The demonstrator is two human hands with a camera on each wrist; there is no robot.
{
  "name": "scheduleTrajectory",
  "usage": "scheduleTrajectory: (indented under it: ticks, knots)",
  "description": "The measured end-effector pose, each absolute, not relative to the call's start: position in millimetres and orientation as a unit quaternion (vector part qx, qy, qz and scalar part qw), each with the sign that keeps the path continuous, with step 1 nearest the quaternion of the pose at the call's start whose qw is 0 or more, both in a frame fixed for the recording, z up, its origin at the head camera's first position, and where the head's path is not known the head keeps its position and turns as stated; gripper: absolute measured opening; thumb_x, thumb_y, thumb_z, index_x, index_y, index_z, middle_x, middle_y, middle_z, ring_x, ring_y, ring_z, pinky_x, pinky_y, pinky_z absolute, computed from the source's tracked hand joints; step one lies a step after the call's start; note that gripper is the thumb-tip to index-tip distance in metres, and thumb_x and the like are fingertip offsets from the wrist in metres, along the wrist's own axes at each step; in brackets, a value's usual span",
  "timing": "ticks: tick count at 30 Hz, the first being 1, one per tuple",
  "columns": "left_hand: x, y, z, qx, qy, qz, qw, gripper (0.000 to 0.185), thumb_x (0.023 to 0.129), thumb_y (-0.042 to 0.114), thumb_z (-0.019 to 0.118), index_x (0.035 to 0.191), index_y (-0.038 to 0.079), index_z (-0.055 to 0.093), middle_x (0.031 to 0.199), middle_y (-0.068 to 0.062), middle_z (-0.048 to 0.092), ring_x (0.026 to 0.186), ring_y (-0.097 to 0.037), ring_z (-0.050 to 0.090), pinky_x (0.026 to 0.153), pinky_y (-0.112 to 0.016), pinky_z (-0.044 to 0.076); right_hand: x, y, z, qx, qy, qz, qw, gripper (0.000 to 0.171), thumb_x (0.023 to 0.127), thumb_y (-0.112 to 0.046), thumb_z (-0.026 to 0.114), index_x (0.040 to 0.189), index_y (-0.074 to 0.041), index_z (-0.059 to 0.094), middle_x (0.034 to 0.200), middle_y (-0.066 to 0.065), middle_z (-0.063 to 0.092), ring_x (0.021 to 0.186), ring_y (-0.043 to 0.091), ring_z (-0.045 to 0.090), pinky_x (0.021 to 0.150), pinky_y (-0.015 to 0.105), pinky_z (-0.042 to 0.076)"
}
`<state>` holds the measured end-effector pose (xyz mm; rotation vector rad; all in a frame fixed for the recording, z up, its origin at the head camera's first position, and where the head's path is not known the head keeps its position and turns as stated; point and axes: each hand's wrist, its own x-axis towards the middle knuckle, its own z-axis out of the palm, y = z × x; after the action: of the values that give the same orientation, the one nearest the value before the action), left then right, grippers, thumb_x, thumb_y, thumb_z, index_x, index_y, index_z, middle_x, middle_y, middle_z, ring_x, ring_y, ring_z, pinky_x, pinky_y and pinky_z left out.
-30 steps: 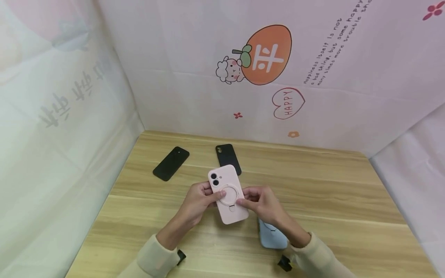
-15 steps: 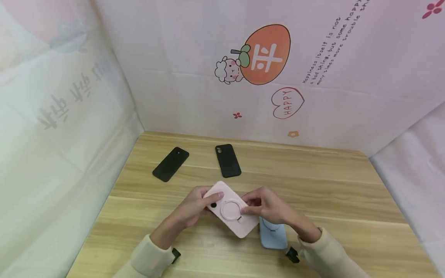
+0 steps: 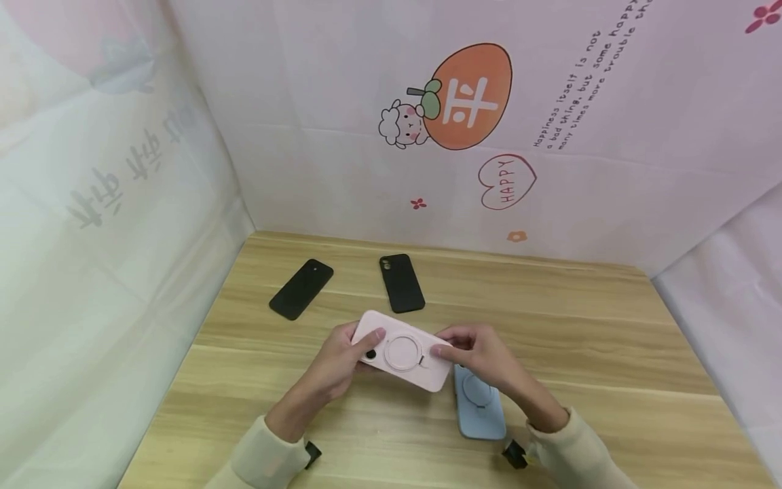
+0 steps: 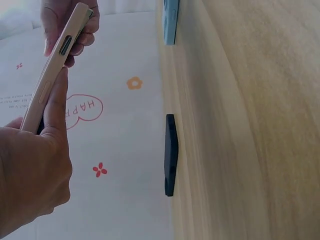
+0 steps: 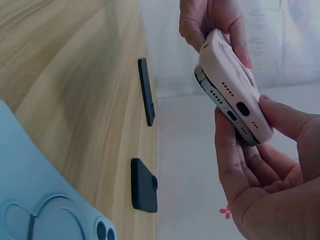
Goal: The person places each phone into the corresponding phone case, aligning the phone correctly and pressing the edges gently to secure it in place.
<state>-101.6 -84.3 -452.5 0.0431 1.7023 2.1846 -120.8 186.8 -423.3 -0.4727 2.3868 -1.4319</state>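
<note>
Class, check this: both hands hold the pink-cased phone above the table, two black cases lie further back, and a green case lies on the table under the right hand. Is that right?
Not quite. The case under the right hand is light blue, not green, as the head view shows. The rest stands: both hands hold the pink-cased phone, and two black cases lie further back.

Soft, even light fills the head view; the bench (image 3: pixel 550 326) is bright, with only faint shadows under the hands and cases. The backdrop (image 3: pixel 342 136) looks washed and pale, and its lines bow toward the frame edges from the wide lens. In the left wrist view the near hand (image 4: pixel 30 175) is blurred. The right wrist view is dimmer, its blue case (image 5: pixel 45 200) soft at lower left.
</note>
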Motion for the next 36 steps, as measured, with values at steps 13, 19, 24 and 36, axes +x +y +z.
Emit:
scheduleTrajectory:
  ticks: [13, 19, 24, 36]
  knots:
    - [-100.9, -79.8, -452.0, -0.001, 0.576, 0.797, 0.178, 0.042, 0.111, 0.01, 0.056, 0.145, -0.012, 0.05, 0.128, -0.024, 0.067, 0.106, -0.021, 0.073, 0.089, -0.04, 0.064, -118.0, 200.7, -432.0, -0.138, 0.788, -0.573, 0.178, 0.026, 0.098, -0.011, 0.077, 0.111, 0.01, 0.075, 0.095, 0.018, 0.079, 0.08, 0.02, 0.077, 0.078, 0.043, 0.067]
    - [-99.5, -77.7, -450.5, 0.0, 0.561, 0.808, 0.178, 0.042, 0.111, 0.009, 0.054, 0.146, -0.013, 0.048, 0.131, -0.027, 0.065, 0.108, -0.022, 0.073, 0.09, -0.041, 0.064, -116.7, 202.1, -430.3, -0.139, 0.782, -0.583, 0.17, 0.026, 0.099, -0.011, 0.075, 0.112, 0.012, 0.074, 0.097, 0.02, 0.079, 0.079, 0.019, 0.076, 0.076, 0.035, 0.066]
    - [-98.7, -76.5, -451.2, -0.006, 0.554, 0.814, 0.178, 0.043, 0.111, 0.009, 0.053, 0.148, -0.012, 0.047, 0.135, -0.028, 0.063, 0.112, -0.023, 0.071, 0.094, -0.041, 0.062, -116.9, 202.5, -429.4, -0.14, 0.784, -0.583, 0.164, 0.025, 0.1, -0.011, 0.074, 0.112, 0.011, 0.074, 0.096, 0.017, 0.079, 0.078, 0.017, 0.074, 0.075, 0.035, 0.066]
    - [-97.9, -75.5, -453.2, 0.003, 0.54, 0.822, 0.183, 0.043, 0.112, 0.009, 0.053, 0.149, -0.012, 0.046, 0.136, -0.029, 0.062, 0.114, -0.025, 0.071, 0.095, -0.042, 0.061, -117.0, 202.7, -433.5, -0.135, 0.751, -0.625, 0.163, 0.023, 0.101, -0.005, 0.071, 0.107, 0.017, 0.069, 0.09, 0.005, 0.078, 0.075, 0.017, 0.073, 0.071, 0.032, 0.065]
